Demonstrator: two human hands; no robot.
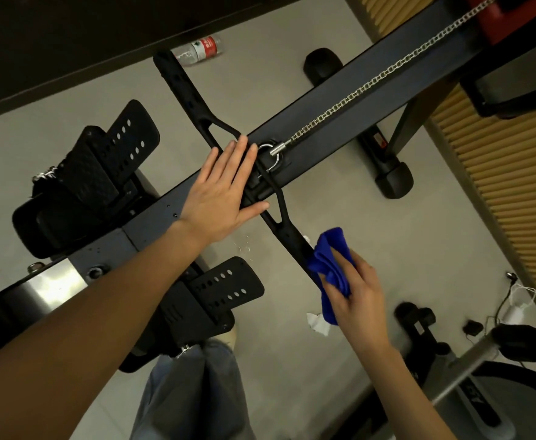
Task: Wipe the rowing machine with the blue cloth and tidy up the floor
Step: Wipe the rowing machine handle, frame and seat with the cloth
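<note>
The rowing machine's dark rail [339,90] runs diagonally across the view, with a silver chain [374,79] along it. A black pull handle [184,87] lies crosswise over the rail. My left hand [222,192] rests flat with fingers spread on the handle's middle, holding nothing. My right hand [355,287] grips the blue cloth [328,258], which is wrapped around the near end of the handle. A crumpled white paper scrap [319,323] lies on the floor under the cloth. A plastic bottle with a red label [201,49] lies on the floor at the far side.
Two black footrests [101,173] [215,296] flank the rail. Small white bits [244,246] are scattered on the grey floor. An exercise bike part [482,360] and cables [514,300] sit at lower right. A ribbed wooden wall panel [498,185] runs along the right. My trouser leg [190,392] shows below.
</note>
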